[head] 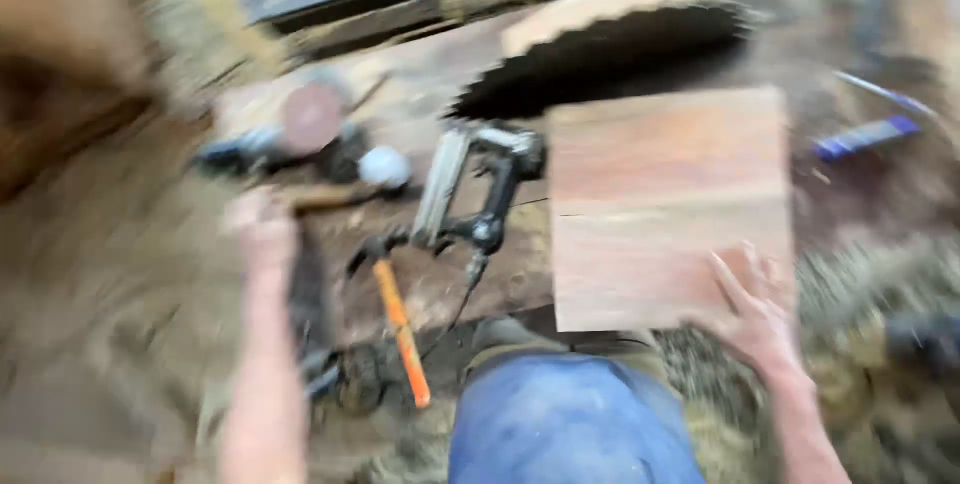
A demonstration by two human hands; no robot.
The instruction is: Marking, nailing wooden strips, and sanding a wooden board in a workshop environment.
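The view is blurred by motion. My right hand (pixel 757 309) grips the near right corner of a flat reddish wooden board (pixel 665 199) lying on the workbench. My left hand (pixel 262 227) reaches forward to the left, next to a wooden tool handle (pixel 320 196); whether it holds the handle I cannot tell. Between my hands lie a grey and black nail gun (pixel 478 194) and a hammer with an orange handle (pixel 400 324).
A large toothed circular saw blade (pixel 610 54) stands just beyond the board. An angle grinder with a round disc (pixel 305 124) lies at the left. Sawdust and shavings (pixel 880 274) cover the right side. A blue tool (pixel 865 134) lies far right. My knee in blue cloth (pixel 570 424) is below.
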